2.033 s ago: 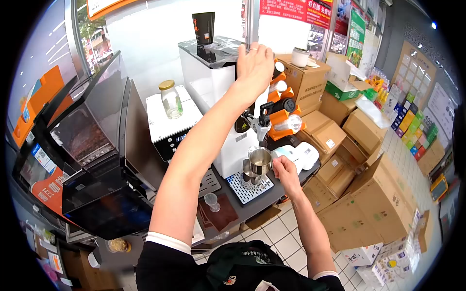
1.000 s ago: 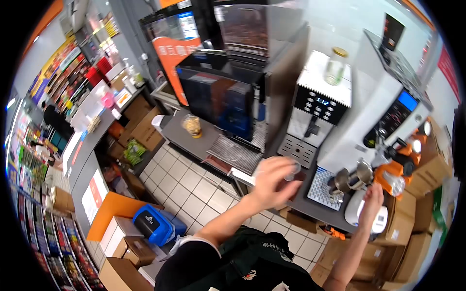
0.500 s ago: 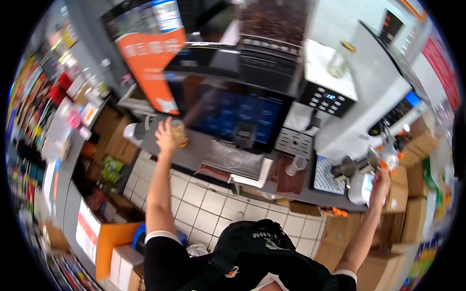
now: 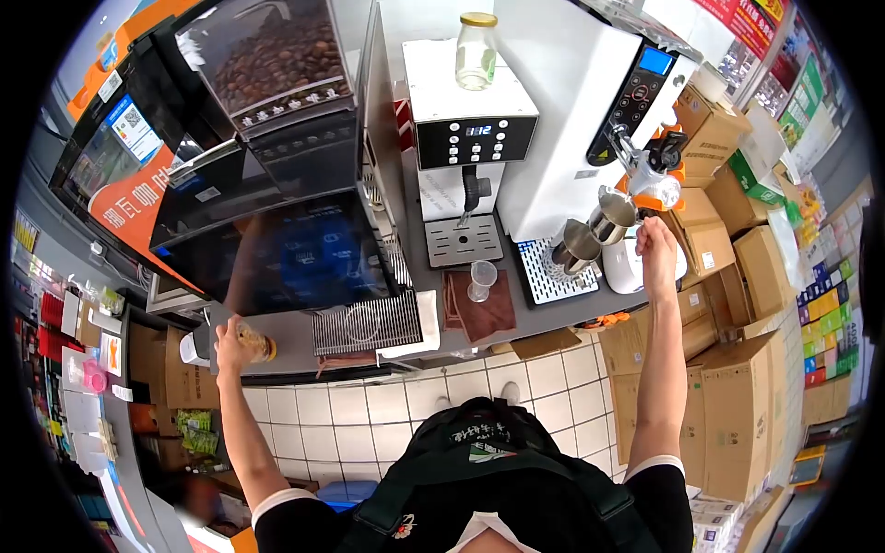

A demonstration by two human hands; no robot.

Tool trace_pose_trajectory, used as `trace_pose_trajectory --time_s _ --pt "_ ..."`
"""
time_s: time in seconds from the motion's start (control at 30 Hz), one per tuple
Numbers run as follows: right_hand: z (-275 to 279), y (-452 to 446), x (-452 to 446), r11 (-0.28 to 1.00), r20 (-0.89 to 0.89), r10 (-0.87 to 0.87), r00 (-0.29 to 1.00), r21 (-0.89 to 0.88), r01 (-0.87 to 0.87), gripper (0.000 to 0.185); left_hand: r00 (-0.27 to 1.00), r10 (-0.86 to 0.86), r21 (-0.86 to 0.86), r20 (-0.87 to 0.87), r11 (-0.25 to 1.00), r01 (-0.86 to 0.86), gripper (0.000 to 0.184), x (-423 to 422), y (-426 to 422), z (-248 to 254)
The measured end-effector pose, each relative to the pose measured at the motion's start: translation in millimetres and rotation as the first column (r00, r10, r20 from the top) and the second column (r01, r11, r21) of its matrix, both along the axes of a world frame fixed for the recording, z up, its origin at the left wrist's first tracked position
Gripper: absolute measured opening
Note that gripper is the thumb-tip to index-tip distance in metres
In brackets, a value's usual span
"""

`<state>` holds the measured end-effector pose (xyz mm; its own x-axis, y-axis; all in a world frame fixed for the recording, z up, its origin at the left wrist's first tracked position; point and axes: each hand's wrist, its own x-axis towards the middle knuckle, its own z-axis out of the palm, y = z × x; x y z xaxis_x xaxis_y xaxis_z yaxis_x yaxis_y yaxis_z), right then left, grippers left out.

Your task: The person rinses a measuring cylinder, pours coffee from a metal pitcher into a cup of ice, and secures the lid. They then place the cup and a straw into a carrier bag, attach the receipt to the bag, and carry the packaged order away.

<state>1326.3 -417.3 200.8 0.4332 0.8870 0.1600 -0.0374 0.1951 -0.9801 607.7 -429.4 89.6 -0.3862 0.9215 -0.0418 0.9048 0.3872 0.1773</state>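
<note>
Cup (image 4: 260, 345), clear with yellowish contents, is at the counter's (image 4: 544, 321) front edge, where the left hand (image 4: 230, 345) curls against its side; whether the fingers close around it cannot be told. The right hand (image 4: 653, 238) is clenched on the handle of a steel pitcher (image 4: 609, 219), tilted just beside a second pitcher (image 4: 577, 247) on a perforated drip tray (image 4: 554, 293). Behind stands a tall white machine (image 4: 553, 124) with a blue screen, its panel lettering too small to read. Left of it, a smaller white machine (image 4: 473, 143) shows what looks like 1:12 and carries a gold-lidded jar (image 4: 476, 61). Farther left, a black machine (image 4: 277, 241) has coffee beans (image 4: 275, 64) above and small QR-code labels; next to it, an orange panel (image 4: 129, 205) reads 挪瓦咖 in white, the ending unclear. A red poster (image 4: 749, 22) at upper right bears partly cut-off Chinese characters.
</note>
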Motion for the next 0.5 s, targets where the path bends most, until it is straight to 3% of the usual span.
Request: trace_pose_trajectory --time_s 0.17,0.27,0.33,0.5 --pt "4.6 -1.1 8.3 0.999 -0.015 0.042 0.999 -0.007 -0.042 0.017 0.991 -0.135 -0.035 0.007 0.99 0.135 0.077 84.1 -87.7 97.6" --pt "5.5 -0.1 13.3 0.997 -0.029 0.073 0.997 0.001 -0.073 0.018 0.916 -0.388 -0.096 0.102 0.913 0.398 0.071 153.5 -120.1 143.7" --pt "3.0 1.4 20.7 0.993 -0.008 0.117 0.993 -0.011 -0.117 0.019 0.874 -0.457 -0.135 0.162 0.868 0.479 0.071 199.7 -126.9 147.7" --pt "-3.8 9.6 35.3 0.98 -0.023 0.2 0.98 0.007 -0.2 0.02 0.671 -0.687 0.021 0.279 0.703 0.711 0.072 314.4 -97.7 108.8"
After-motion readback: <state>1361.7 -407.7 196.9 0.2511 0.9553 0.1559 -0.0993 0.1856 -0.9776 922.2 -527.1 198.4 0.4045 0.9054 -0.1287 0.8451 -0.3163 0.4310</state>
